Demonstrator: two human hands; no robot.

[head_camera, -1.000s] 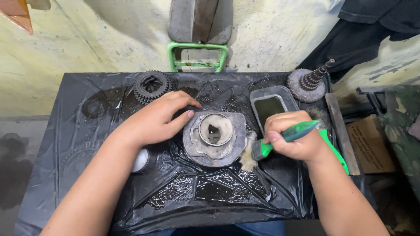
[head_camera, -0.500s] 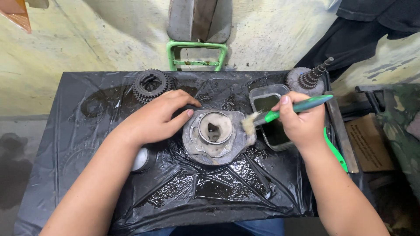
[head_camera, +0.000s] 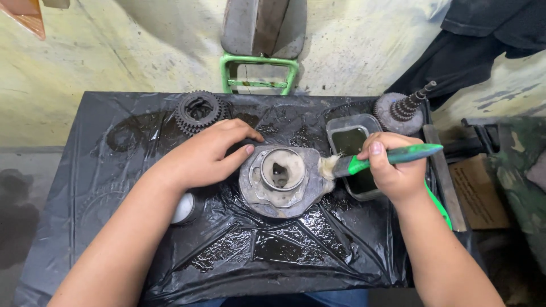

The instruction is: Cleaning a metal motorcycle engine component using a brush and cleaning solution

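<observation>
A round grey metal housing with a hollow centre lies in the middle of the wet black plastic sheet. My left hand rests on its left rim and steadies it. My right hand grips a green-handled paintbrush. The pale bristles touch the housing's right edge.
A rectangular tray of dark liquid sits just right of the housing, partly behind my right hand. A black gear lies at the back left, a geared shaft at the back right. A green metal frame stands behind the table. A small white cap sits under my left forearm.
My right hand has carried the brush from the front right of the housing up past the tray, and the bristles now touch the housing's right edge. The left hand has stayed put.
</observation>
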